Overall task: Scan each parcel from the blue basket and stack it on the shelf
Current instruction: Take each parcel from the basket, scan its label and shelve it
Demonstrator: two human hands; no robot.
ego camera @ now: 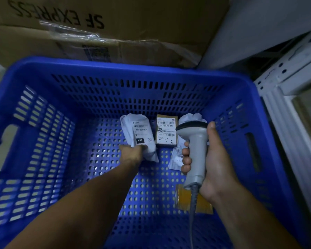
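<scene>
I look down into the blue basket (43,112). My left hand (131,154) reaches to its floor and grips the near end of a white bag parcel (140,130) with a label reading 231. My right hand (210,159) holds a grey barcode scanner (196,148) by its handle, head pointing down into the basket, cable trailing toward me. A small brown box (166,131) with a white label lies beside the bag. Another white bag parcel (190,118) lies partly hidden behind the scanner. A yellow-brown flat parcel (203,203) lies near the basket's front right.
A large cardboard box (115,24) printed SF EXPRESS stands behind the basket. A white metal shelf frame (291,83) rises at the right, close to the basket's right wall. A grey wall (258,24) is at the upper right.
</scene>
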